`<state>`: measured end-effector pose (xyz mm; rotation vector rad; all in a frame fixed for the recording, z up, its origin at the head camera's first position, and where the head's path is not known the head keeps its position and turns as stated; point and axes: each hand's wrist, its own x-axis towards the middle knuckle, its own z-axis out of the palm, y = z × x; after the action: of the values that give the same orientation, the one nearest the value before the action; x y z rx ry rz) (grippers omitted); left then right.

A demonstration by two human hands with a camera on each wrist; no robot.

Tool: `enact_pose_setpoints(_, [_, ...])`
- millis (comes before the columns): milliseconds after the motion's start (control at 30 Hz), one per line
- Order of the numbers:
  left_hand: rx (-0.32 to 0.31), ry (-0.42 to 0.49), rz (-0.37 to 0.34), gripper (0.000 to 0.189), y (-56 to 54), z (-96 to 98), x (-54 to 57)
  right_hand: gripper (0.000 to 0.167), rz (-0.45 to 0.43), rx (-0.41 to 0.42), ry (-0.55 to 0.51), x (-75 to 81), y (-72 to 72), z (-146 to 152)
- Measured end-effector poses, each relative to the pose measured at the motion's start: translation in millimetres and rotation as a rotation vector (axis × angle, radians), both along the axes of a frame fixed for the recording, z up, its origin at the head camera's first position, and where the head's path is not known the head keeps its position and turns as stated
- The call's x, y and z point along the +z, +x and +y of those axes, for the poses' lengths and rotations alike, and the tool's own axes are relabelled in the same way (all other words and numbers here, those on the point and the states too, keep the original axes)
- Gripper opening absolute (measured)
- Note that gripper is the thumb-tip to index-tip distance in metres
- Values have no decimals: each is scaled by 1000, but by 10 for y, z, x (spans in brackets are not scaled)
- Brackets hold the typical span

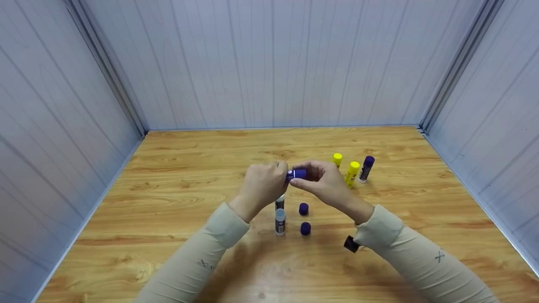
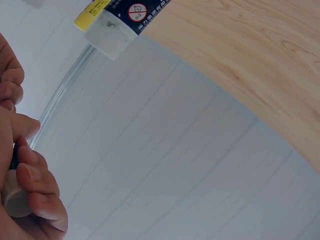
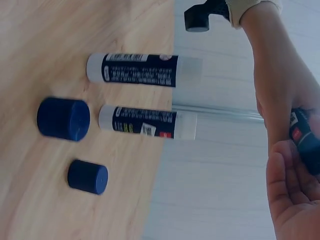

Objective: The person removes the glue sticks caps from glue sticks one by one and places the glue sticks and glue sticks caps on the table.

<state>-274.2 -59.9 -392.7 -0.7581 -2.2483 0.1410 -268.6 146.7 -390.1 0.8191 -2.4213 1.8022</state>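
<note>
My left hand [image 1: 264, 181] grips the label body of a glue stick [image 1: 290, 175] above the middle of the table. Its white base [image 2: 17, 201] peeks out between the curled fingers in the left wrist view. From the other side my right hand [image 1: 330, 185] holds the dark blue cap [image 1: 300, 174] of that stick between thumb and fingers; the cap sits on the body. Below the hands stand two glue sticks without blue caps, a nearer one [image 1: 280, 222] and a farther one [image 1: 279, 203]. Two loose blue caps [image 1: 304, 208] [image 3: 63, 118] stand to their right.
Beyond my right hand stand two yellow glue sticks, one [image 1: 352, 174] nearer than the other [image 1: 337, 160], and a blue-capped glue stick [image 1: 366, 169]. A black wrist device [image 1: 351, 244] hangs under the right sleeve. Pale panel walls [image 1: 269, 63] border the wooden table [image 1: 189, 168].
</note>
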Motion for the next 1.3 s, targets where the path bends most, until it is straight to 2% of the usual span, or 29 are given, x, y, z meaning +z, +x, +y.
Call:
enact_pose_setpoints(167, [9,-37,-1,28,-20,-23,-27,49,115,2,112,-11,-56,67])
enact_pose_setpoints(300, [15,-50,12,28,-31,-36,-51,47,236,11,208,-60,-104,127])
enact_pose_setpoints(400, [21,-69,14,28,-38,-44,-78,42,287,9,246,-98,-119,154])
enact_pose_setpoints(633, [29,-79,-2,27,-48,-67,-109,33,323,-9,222,-137,-129,151])
enact_pose_setpoints(867, [3,-62,-22,27,-61,-80,-89,26,432,-12,216,-141,-120,157])
enact_pose_setpoints(1100, [-33,-58,-102,24,-70,-97,-39,25,521,11,235,-143,-122,178])
enact_pose_setpoints(1300, [-60,-63,-164,23,-67,-107,-21,23,558,20,252,-154,-114,191])
